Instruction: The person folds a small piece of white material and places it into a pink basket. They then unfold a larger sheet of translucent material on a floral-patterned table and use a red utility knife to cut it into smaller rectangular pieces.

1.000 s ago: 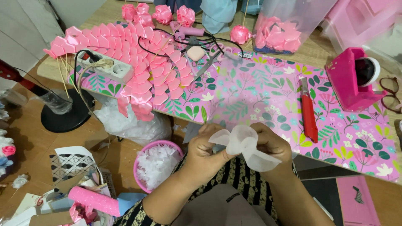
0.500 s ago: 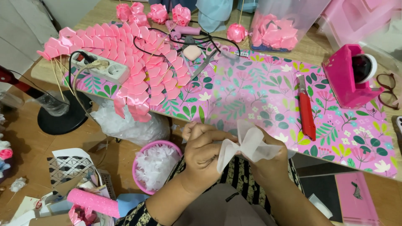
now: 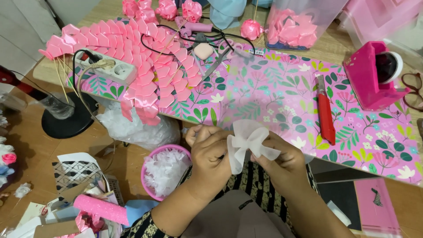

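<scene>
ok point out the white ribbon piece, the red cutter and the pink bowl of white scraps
white ribbon piece (image 3: 247, 140), head view, on the middle where its loops meet
red cutter (image 3: 326, 119), head view, on the red handle
pink bowl (image 3: 145, 166), head view, on the left rim

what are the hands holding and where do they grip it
Both hands, left and right, pinch a white ribbon piece at its gathered middle.

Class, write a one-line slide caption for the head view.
Both hands, left and right, pinch a white ribbon above a floral board.
</scene>
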